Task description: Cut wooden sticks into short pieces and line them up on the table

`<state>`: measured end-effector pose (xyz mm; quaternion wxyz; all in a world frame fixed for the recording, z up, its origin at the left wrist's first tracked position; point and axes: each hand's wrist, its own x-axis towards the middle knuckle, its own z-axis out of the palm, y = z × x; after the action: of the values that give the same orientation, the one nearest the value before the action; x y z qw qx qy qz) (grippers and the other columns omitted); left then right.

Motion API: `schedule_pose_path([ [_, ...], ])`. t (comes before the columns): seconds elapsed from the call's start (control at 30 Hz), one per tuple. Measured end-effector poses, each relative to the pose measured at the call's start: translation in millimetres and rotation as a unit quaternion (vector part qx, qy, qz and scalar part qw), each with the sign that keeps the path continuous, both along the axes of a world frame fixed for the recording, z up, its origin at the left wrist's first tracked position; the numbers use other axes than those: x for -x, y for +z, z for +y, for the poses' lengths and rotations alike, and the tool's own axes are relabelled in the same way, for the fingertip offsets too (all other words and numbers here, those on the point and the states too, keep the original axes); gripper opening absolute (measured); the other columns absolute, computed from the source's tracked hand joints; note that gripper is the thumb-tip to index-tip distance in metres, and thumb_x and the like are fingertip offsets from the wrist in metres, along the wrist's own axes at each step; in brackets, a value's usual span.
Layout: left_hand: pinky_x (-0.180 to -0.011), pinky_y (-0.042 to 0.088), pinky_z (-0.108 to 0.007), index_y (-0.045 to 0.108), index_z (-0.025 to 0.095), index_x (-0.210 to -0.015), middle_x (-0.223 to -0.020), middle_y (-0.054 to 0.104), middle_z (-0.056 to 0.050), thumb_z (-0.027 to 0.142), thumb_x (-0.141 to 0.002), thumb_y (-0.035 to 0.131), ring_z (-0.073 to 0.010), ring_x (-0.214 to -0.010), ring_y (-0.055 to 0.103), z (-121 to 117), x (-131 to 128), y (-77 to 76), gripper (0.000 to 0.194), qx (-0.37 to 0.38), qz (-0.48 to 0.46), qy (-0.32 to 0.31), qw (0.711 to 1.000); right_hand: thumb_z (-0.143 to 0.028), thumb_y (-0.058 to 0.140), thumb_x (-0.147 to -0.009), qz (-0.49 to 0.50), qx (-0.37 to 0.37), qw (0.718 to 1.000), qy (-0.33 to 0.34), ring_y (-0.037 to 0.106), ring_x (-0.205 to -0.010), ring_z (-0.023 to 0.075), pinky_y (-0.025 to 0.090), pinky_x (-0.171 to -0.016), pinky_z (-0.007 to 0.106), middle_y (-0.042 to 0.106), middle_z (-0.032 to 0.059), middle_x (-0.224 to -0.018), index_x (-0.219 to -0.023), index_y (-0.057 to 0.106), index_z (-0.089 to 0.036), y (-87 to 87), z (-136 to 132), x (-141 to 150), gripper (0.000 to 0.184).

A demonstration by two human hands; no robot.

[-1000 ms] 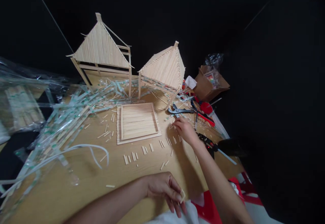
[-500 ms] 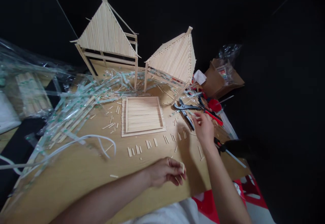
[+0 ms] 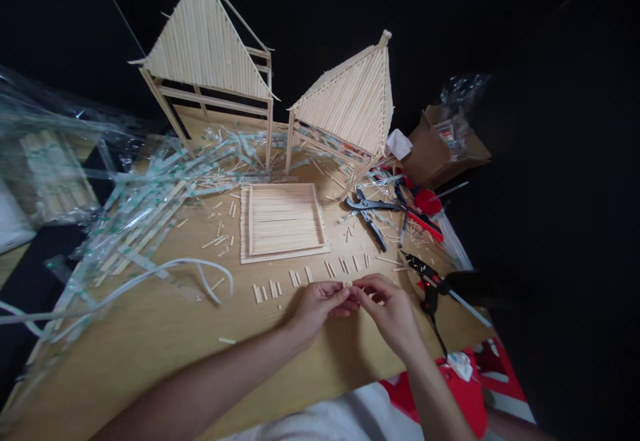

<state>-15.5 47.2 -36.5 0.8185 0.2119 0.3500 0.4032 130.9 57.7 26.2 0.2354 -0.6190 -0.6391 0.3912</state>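
My left hand (image 3: pixel 323 304) and my right hand (image 3: pixel 385 304) meet low over the front of the table, fingertips together. Between them is a small piece of wooden stick (image 3: pixel 347 284), pinched by the left fingers and also touched by the right ones; most of it is hidden. Short cut sticks (image 3: pixel 274 288) lie in a loose row just beyond the hands. Behind that row rests a flat panel of sticks (image 3: pixel 285 221) with a raised square frame on it. A black glue gun (image 3: pixel 425 274) with a lit red spot lies right of my right hand.
Two stick-built model houses (image 3: pixel 207 41) with pitched roofs stand at the back. Grey-jawed cutters (image 3: pixel 370 211) lie right of the panel. Plastic wrappers and long sticks (image 3: pixel 150 208) cover the left side, with a white cable (image 3: pixel 165 268) nearby. A cardboard box (image 3: pixel 435 144) stands back right.
My right hand has come back from beside the cutters to meet the left. My left hand has risen slightly with the stick piece. The glue gun now shows more fully.
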Motion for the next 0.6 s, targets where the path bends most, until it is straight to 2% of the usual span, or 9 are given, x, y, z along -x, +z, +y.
schedule_pose_path([
  [0.1,-0.063,0.047,-0.02,0.069,0.01,-0.088,-0.082,0.069,-0.01,0.045,-0.075,0.066,-0.0139,-0.073,0.064,-7,-7,2.7,0.038,-0.002,0.027,0.011,1.0,-0.031,0.06,-0.079,0.0,0.019,1.0,-0.017,0.061,-0.071,0.0154,0.043,-0.055,0.022,0.067,0.0047,-0.082,-0.08,0.068,-0.018,2.9,5,-1,0.015],
  [0.17,-0.062,0.047,-0.021,0.068,0.011,-0.086,-0.08,0.07,-0.009,0.049,-0.075,0.064,-0.0134,-0.069,0.064,-17,-14,3.2,0.04,-0.013,0.046,-0.012,0.999,-0.033,0.06,-0.077,0.006,0.025,0.999,-0.045,0.061,-0.068,0.0157,0.044,-0.055,0.022,0.068,0.0045,-0.079,-0.079,0.068,-0.018,5.5,10,2,0.017],
  [0.23,-0.056,0.047,-0.022,0.069,0.011,-0.079,-0.072,0.069,-0.007,0.051,-0.072,0.065,-0.0136,-0.06,0.063,-31,-20,1.2,0.041,-0.031,0.048,-0.081,0.995,-0.035,0.06,-0.077,-0.008,0.029,0.998,-0.055,0.062,-0.065,0.0158,0.045,-0.057,0.023,0.07,0.0043,-0.076,-0.079,0.068,-0.018,5.4,16,9,0.019],
  [0.3,-0.055,0.047,-0.024,0.071,0.011,-0.077,-0.066,0.069,-0.007,0.041,-0.071,0.069,-0.0152,-0.055,0.063,-45,-24,-3.3,0.03,-0.055,0.048,-0.146,0.987,-0.034,0.058,-0.077,-0.068,0.041,0.997,-0.021,0.063,-0.065,0.0158,0.045,-0.058,0.023,0.071,0.0033,-0.075,-0.079,0.07,-0.019,1.2,21,22,0.019],
  [0.37,-0.063,0.049,-0.024,0.073,0.016,-0.089,-0.073,0.072,-0.005,0.029,-0.08,0.061,-0.0156,-0.064,0.066,-56,-24,-9.8,0.02,-0.225,0.09,-0.249,0.938,-0.032,0.057,-0.077,-0.14,0.053,0.988,0.023,0.064,-0.067,0.016,0.044,-0.059,0.023,0.072,0.0022,-0.075,-0.079,0.071,-0.021,-6.6,25,38,0.018],
  [0.43,-0.071,0.048,-0.023,0.073,0.019,-0.095,-0.081,0.073,-0.005,0.02,-0.083,0.055,-0.0163,-0.074,0.067,-62,-24,-16.9,0.021,-0.366,0.121,-0.298,0.873,-0.032,0.057,-0.077,-0.189,0.055,0.98,0.036,0.065,-0.071,0.0171,0.042,-0.061,0.023,0.073,0.002,-0.076,-0.077,0.072,-0.023,-16.1,28,53,0.017],
  [0.47,-0.074,0.047,-0.022,0.073,0.02,-0.095,-0.083,0.073,-0.004,0.017,-0.083,0.054,-0.0164,-0.078,0.067,-64,-24,-20.4,0.022,-0.411,0.132,-0.309,0.847,-0.032,0.058,-0.076,-0.201,0.053,0.978,0.034,0.066,-0.072,0.018,0.042,-0.062,0.024,0.073,0.0025,-0.076,-0.077,0.072,-0.024,-20.8,28,59,0.017],
  [0.53,-0.073,0.047,-0.02,0.073,0.022,-0.095,-0.084,0.074,-0.003,0.014,-0.081,0.056,-0.0157,-0.08,0.067,-65,-24,-26.6,0.024,-0.451,0.146,-0.32,0.821,-0.032,0.058,-0.076,-0.217,0.051,0.974,0.029,0.066,-0.075,0.0193,0.041,-0.063,0.025,0.073,0.0034,-0.078,-0.076,0.073,-0.024,-28.7,29,67,0.017],
  [0.6,-0.07,0.047,-0.018,0.073,0.024,-0.094,-0.083,0.074,0.0,0.01,-0.079,0.057,-0.0143,-0.076,0.067,-65,-26,-31.3,0.026,-0.449,0.15,-0.328,0.817,-0.031,0.058,-0.076,-0.231,0.051,0.971,0.028,0.066,-0.077,0.0192,0.041,-0.065,0.024,0.074,0.0036,-0.079,-0.077,0.073,-0.024,-33.7,29,70,0.017],
])
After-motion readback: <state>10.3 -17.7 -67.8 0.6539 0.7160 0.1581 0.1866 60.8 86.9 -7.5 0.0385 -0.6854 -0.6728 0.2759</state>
